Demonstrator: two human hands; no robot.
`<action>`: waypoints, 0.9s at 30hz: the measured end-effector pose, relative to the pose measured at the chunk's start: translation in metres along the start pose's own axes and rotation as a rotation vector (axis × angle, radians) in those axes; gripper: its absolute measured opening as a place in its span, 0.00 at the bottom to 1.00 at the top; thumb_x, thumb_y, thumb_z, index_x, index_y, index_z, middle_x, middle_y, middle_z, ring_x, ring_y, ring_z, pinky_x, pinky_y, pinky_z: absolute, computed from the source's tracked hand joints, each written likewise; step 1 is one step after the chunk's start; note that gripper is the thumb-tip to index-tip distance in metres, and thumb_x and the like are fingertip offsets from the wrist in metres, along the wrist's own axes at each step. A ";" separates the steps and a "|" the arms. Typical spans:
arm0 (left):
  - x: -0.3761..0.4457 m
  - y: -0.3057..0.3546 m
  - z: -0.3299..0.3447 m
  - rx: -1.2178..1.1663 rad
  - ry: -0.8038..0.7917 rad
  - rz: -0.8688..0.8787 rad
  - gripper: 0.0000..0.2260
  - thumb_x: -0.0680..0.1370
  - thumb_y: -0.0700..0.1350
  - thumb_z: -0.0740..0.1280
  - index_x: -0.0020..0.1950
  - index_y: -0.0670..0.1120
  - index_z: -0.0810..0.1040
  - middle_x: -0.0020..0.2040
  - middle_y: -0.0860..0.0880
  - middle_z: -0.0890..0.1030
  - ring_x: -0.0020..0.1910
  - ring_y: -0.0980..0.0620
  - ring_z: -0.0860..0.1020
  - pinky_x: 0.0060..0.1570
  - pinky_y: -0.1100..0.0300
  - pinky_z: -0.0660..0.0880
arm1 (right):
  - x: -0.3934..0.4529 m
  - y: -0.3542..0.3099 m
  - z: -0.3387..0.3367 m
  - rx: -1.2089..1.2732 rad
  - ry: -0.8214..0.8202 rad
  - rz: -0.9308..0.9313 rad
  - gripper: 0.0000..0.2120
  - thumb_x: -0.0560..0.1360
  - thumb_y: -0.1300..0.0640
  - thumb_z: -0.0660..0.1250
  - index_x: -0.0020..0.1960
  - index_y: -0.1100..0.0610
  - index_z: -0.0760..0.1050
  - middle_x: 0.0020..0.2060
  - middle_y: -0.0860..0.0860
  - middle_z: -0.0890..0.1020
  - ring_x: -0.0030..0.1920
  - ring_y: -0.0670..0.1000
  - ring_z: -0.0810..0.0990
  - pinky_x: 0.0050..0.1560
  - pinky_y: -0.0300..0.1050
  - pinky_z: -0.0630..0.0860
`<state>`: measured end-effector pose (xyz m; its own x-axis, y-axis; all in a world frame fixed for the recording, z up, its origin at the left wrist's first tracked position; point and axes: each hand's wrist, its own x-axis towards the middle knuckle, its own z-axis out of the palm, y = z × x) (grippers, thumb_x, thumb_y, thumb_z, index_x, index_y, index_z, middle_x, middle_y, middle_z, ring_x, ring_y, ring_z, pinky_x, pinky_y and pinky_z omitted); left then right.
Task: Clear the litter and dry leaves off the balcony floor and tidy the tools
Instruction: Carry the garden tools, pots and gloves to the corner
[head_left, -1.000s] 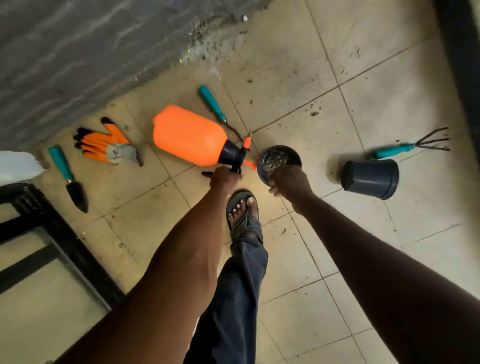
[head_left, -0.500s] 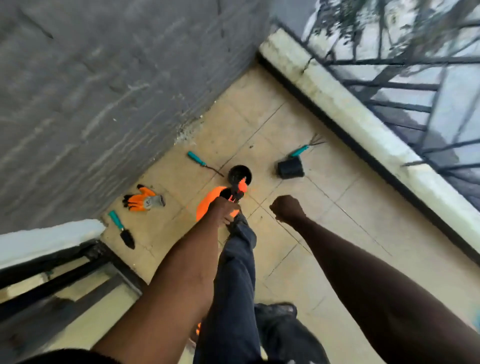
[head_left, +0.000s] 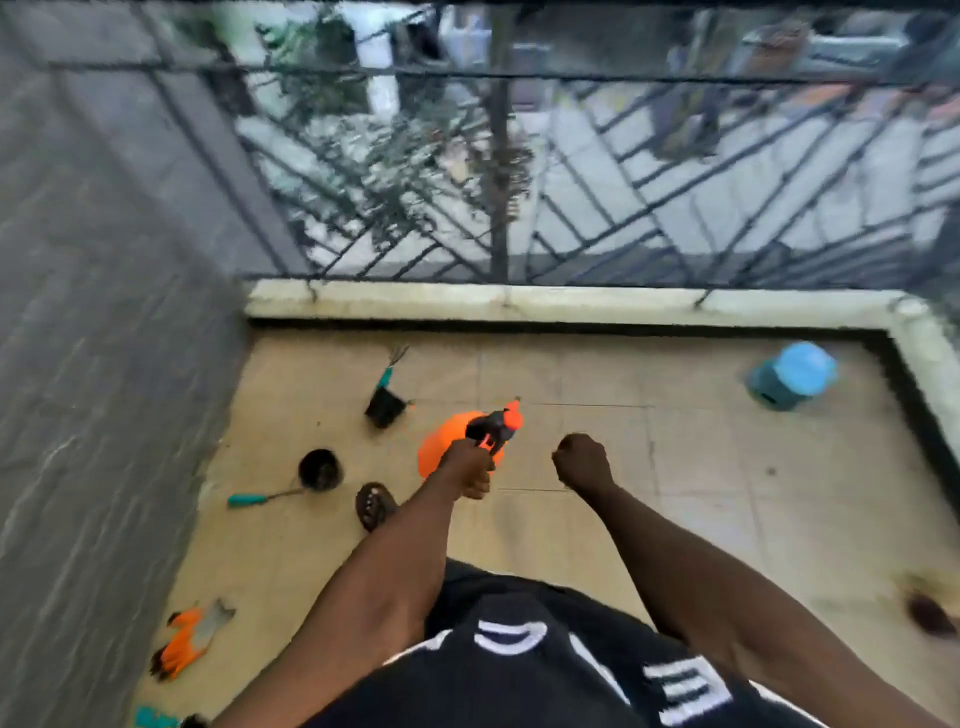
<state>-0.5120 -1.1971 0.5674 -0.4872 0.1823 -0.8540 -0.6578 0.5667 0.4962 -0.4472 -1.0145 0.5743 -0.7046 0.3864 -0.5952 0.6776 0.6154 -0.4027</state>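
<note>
Left hand (head_left: 470, 467) grips orange sprayer (head_left: 447, 441) by black trigger head, carried clear of balcony floor (head_left: 701, 467), likely for putting away. Right hand (head_left: 582, 460) fisted, holding nothing visible. Pots, hand rake (head_left: 390, 366), gloves (head_left: 189, 642) lie scattered near wall, untidied.

Sprayer: orange spray bottle (head_left: 451, 446) lay on its side on the tiles a second ago; now lifted clear of the floor, gripped at its black head by the left hand (head_left: 467, 466).
Right hand (head_left: 582, 460): was at the round black pot (head_left: 320, 469) on the floor; now raised, curled into a fist holding nothing.
Stance: was bent low over the tools; now upright.
</note>
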 end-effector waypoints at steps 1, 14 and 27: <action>-0.005 0.012 0.022 0.080 -0.015 0.030 0.10 0.74 0.33 0.61 0.54 0.41 0.72 0.30 0.43 0.69 0.23 0.50 0.69 0.26 0.60 0.70 | -0.009 0.023 -0.016 0.065 0.052 0.040 0.07 0.72 0.64 0.62 0.44 0.66 0.77 0.47 0.62 0.82 0.51 0.63 0.79 0.41 0.44 0.71; -0.027 0.147 0.295 1.140 -0.129 0.526 0.13 0.74 0.45 0.66 0.56 0.43 0.80 0.53 0.39 0.83 0.52 0.40 0.81 0.49 0.52 0.78 | -0.052 0.228 -0.147 0.398 0.436 0.231 0.36 0.73 0.57 0.66 0.78 0.57 0.56 0.73 0.58 0.62 0.71 0.59 0.65 0.64 0.51 0.69; 0.026 0.332 0.573 1.772 -0.342 0.870 0.19 0.74 0.52 0.70 0.63 0.46 0.77 0.62 0.44 0.79 0.61 0.44 0.77 0.55 0.55 0.73 | 0.024 0.407 -0.302 0.283 0.379 0.442 0.18 0.76 0.51 0.65 0.63 0.57 0.72 0.59 0.55 0.76 0.59 0.58 0.76 0.52 0.49 0.72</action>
<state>-0.4141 -0.5437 0.6206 -0.0526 0.7905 -0.6101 0.9459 0.2354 0.2235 -0.2521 -0.5476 0.6062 -0.3372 0.8095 -0.4806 0.9136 0.1583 -0.3744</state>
